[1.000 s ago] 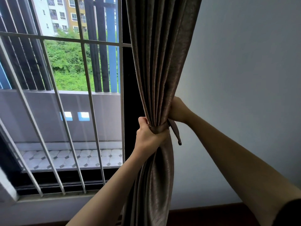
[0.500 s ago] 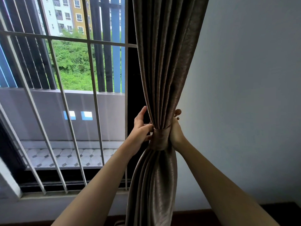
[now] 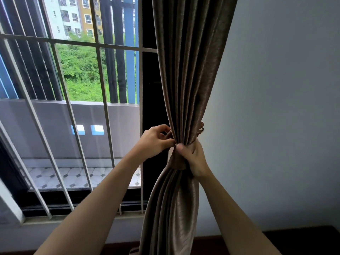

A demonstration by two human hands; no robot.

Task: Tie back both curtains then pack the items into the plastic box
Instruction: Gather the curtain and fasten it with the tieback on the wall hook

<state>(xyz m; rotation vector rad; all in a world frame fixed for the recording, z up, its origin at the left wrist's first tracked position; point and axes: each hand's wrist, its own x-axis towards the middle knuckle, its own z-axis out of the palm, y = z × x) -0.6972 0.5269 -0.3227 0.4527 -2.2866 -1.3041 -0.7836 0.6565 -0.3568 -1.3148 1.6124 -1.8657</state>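
Note:
A brown curtain [image 3: 185, 74] hangs at the window's right edge, gathered into a narrow waist. A matching fabric tie-back band [image 3: 176, 161] wraps that waist. My right hand [image 3: 194, 157] grips the gathered curtain and band from the right, thumb across the front. My left hand [image 3: 156, 142] pinches the curtain's left edge just above the band. A small wall hook [image 3: 201, 128] peeks out behind the curtain, right of the folds. No plastic box or loose items are in view.
A window with white metal bars [image 3: 103, 100] fills the left, a balcony and greenery beyond. A plain grey wall [image 3: 276, 107] stands on the right. A dark wooden surface [image 3: 301, 238] runs along the bottom right.
The band's loose end no longer hangs free; it now wraps the curtain. My right hand came from behind the curtain to grip its front. My left hand shifted up to pinch the left edge.

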